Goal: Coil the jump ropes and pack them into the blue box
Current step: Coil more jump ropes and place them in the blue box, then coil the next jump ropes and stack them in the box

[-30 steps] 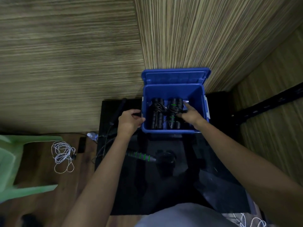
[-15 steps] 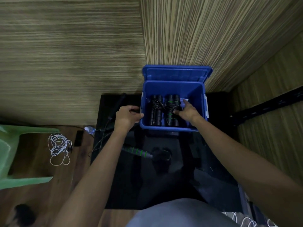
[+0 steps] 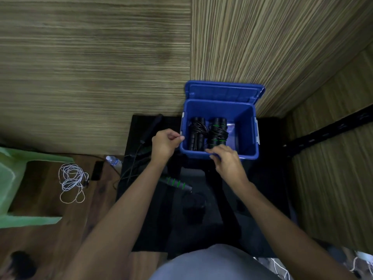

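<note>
From the head view, a green plastic chair [image 3: 12, 184] fills the left edge of the frame, and beside it on the brown wooden floor [image 3: 50, 229] lie a loose white cord [image 3: 71, 181], a small black phone-like slab [image 3: 97, 173] and a clear plastic bottle [image 3: 114, 161] on its side; its label is too small to read. At the centre stands a glossy black worktop [image 3: 222, 199]. On its left part lie uncoiled black jump ropes [image 3: 145, 138], and a black handle with green rings [image 3: 175, 182] lies just below the left forearm. An open blue plastic box [image 3: 248, 130] sits at the worktop's upper edge, its lid [image 3: 224, 92] leaning against the striped wood-grain wall [image 3: 90, 67]. Inside, two coiled rope bundles [image 3: 207, 134] stand side by side at the left, one with green bands.

The left hand [image 3: 164, 144] touches the box's left rim, fingers curled; whether it pinches the rim I cannot tell. The right hand [image 3: 227, 161] hovers over the near rim, fingers loosely bent, grasping nothing. A dark bar [image 3: 327, 134] crosses the right wall.
</note>
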